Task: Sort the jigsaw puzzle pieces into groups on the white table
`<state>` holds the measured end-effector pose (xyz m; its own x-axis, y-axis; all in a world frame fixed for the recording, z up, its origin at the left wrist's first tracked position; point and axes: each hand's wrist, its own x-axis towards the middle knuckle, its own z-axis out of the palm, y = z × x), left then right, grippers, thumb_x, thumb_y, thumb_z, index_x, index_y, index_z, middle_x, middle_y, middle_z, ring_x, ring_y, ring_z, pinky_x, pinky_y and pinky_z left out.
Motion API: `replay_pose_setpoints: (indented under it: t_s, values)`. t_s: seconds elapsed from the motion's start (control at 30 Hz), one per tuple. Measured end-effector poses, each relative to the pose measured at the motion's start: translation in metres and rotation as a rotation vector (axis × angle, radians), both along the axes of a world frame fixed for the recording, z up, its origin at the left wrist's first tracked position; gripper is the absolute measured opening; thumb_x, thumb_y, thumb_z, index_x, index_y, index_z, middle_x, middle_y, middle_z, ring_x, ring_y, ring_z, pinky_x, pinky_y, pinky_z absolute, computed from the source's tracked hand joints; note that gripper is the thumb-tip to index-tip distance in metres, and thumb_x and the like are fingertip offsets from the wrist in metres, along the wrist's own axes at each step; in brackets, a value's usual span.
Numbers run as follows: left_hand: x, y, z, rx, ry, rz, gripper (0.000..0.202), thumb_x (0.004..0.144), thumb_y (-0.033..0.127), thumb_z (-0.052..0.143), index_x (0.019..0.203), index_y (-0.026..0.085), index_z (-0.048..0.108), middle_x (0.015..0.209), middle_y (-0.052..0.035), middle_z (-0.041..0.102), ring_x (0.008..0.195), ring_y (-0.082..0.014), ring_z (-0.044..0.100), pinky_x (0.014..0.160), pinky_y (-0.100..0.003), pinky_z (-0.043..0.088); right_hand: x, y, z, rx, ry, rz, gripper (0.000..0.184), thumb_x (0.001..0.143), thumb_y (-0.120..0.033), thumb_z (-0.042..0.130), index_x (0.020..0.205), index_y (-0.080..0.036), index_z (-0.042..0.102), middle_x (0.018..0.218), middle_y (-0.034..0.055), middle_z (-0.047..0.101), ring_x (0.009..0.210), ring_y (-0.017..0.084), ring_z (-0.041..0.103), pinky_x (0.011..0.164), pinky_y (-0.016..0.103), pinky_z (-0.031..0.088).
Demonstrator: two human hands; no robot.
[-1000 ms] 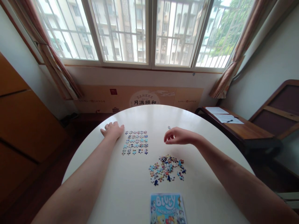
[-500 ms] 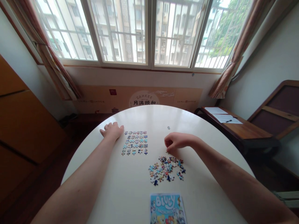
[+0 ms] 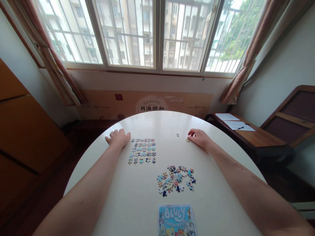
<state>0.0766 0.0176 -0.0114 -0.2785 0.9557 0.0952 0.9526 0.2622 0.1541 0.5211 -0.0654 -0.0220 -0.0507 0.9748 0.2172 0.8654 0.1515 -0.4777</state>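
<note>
My left hand (image 3: 118,137) lies flat and open on the white round table (image 3: 137,203), just left of several puzzle pieces laid out in neat rows (image 3: 142,150). My right hand (image 3: 199,137) rests far right on the table, its fingertips pinched on a small puzzle piece (image 3: 188,140) that touches the tabletop. A lone piece (image 3: 177,134) lies a little to the left of it. A loose heap of puzzle pieces (image 3: 176,178) sits nearer to me, between my forearms.
A blue Bluey puzzle box (image 3: 176,220) lies at the table's near edge. A wooden side table with papers and a pen (image 3: 236,124) stands at the right, a wooden cabinet (image 3: 22,131) at the left. Barred windows and curtains fill the far wall.
My right hand dipped to the loose heap, pinched a piece, then carried it away to the far right beside the lone piece. The left hand has stayed still.
</note>
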Motion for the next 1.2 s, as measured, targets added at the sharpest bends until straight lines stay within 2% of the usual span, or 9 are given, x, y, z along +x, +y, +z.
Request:
replay_pose_setpoints:
  t_s: [0.1,0.2,0.37,0.47,0.63,0.83,1.1,1.2]
  values:
    - [0.000,-0.001,0.001,-0.001,0.001,-0.004,0.052,0.090,0.052,0.041,0.127,0.022,0.062,0.140,-0.0191,0.055,0.131,-0.0410,0.045,0.106,-0.064,0.030,-0.004,0.000,-0.006,0.153,-0.021,-0.004,0.025,0.090,-0.031,0.057,0.106,-0.021,0.074,0.108,0.0089,0.071,0.098,0.023,0.065,0.095,0.039,0.049]
    - [0.000,-0.001,0.002,-0.009,0.003,-0.005,0.052,0.090,0.052,0.040,0.127,0.022,0.061,0.141,-0.0191,0.055,0.131,-0.0405,0.044,0.106,-0.064,0.030,-0.009,0.000,-0.008,0.214,-0.056,0.043,0.034,0.098,-0.034,0.049,0.118,-0.022,0.074,0.128,0.0122,0.066,0.124,0.027,0.057,0.111,0.045,0.041]
    - [0.000,-0.002,0.002,-0.015,0.009,-0.004,0.053,0.090,0.053,0.039,0.128,0.021,0.060,0.141,-0.0188,0.054,0.131,-0.0397,0.044,0.107,-0.064,0.029,-0.022,-0.002,-0.015,0.092,-0.157,0.132,0.039,0.100,-0.041,0.048,0.132,-0.032,0.068,0.155,0.0099,0.047,0.148,0.035,0.034,0.118,0.059,0.026]
    - [0.001,-0.003,0.003,-0.020,0.009,-0.001,0.053,0.090,0.053,0.039,0.128,0.022,0.060,0.141,-0.0189,0.054,0.130,-0.0398,0.044,0.107,-0.063,0.030,-0.027,-0.003,-0.017,0.008,-0.201,0.136,0.043,0.103,-0.044,0.040,0.139,-0.035,0.062,0.161,0.0093,0.039,0.152,0.038,0.024,0.117,0.067,0.021]
    - [0.001,-0.003,0.004,-0.012,0.006,-0.003,0.052,0.090,0.052,0.040,0.126,0.022,0.061,0.140,-0.0192,0.055,0.130,-0.0405,0.044,0.105,-0.063,0.031,-0.031,-0.004,-0.012,-0.060,-0.247,0.133,0.048,0.105,-0.047,0.032,0.145,-0.033,0.055,0.165,0.0075,0.030,0.154,0.036,0.017,0.119,0.064,0.019]
    - [-0.001,-0.002,0.001,-0.022,0.010,-0.010,0.054,0.091,0.053,0.037,0.130,0.022,0.059,0.143,-0.0189,0.052,0.132,-0.0394,0.043,0.107,-0.063,0.029,-0.036,-0.003,-0.012,-0.070,-0.267,0.140,0.050,0.105,-0.047,0.032,0.147,-0.030,0.053,0.163,0.0072,0.035,0.154,0.032,0.021,0.122,0.053,0.022]
    - [0.000,-0.003,0.004,-0.032,0.005,-0.009,0.055,0.090,0.054,0.038,0.131,0.023,0.059,0.144,-0.0191,0.052,0.132,-0.0402,0.042,0.107,-0.063,0.029,-0.033,-0.001,-0.015,-0.024,-0.226,0.112,0.050,0.105,-0.051,0.032,0.143,-0.031,0.059,0.163,0.0065,0.036,0.154,0.034,0.020,0.121,0.052,0.024]
    - [0.001,-0.004,0.005,-0.029,0.007,-0.008,0.055,0.090,0.054,0.038,0.131,0.023,0.059,0.144,-0.0187,0.052,0.133,-0.0401,0.042,0.107,-0.063,0.029,-0.033,-0.001,-0.018,0.010,-0.195,0.108,0.047,0.104,-0.049,0.036,0.140,-0.032,0.062,0.161,0.0069,0.039,0.152,0.034,0.024,0.120,0.052,0.025]
